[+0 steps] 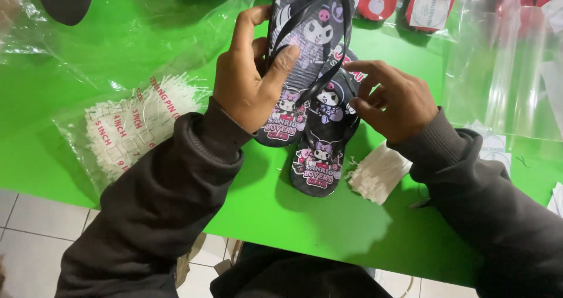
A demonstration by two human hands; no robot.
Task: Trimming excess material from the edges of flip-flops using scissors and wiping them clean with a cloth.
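We judge the pair of black rubber flip-flops with cartoon prints (314, 110) light and bendy, best gripped at the sole edges. Our left hand (249, 78) clasps the upper one; our right hand (390, 101) pinches the lower, above the green table (281, 216).

Person wearing a dark charcoal long-sleeved sweatshirt, soft fleece-like fabric creasing along both arms, ribbed cuffs closing snugly at each wrist, left hand (249, 81) and right hand (393, 101) showing bare, no rings, no watch, dark clothing continuing below the sleeves
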